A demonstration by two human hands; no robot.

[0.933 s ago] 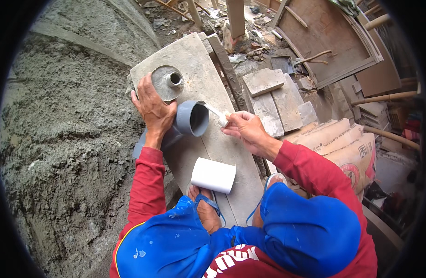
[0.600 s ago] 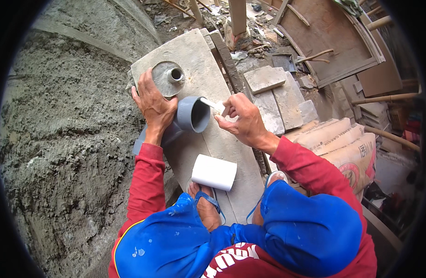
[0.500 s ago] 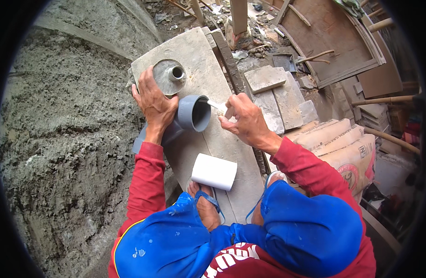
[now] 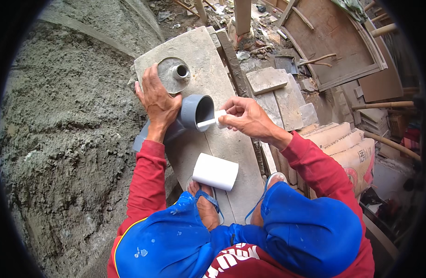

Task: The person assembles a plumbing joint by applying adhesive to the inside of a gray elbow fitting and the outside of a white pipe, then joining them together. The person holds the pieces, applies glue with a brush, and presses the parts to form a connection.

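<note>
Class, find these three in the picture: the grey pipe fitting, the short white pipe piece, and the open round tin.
grey pipe fitting (image 4: 193, 112), head view, on its outer collar.
short white pipe piece (image 4: 215, 172), head view, mid-side of its curved wall.
open round tin (image 4: 172, 76), head view, on its inner floor.

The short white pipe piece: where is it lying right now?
In the head view, the short white pipe piece lies on the grey slab, just ahead of the sandalled left foot and nearer the person than the grey pipe fitting.

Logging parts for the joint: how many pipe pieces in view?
2. A grey pipe fitting held on the board by the left hand, with the right hand holding a white applicator at its mouth; a short white pipe piece lying nearer the feet. Rubble could hide more.
</note>
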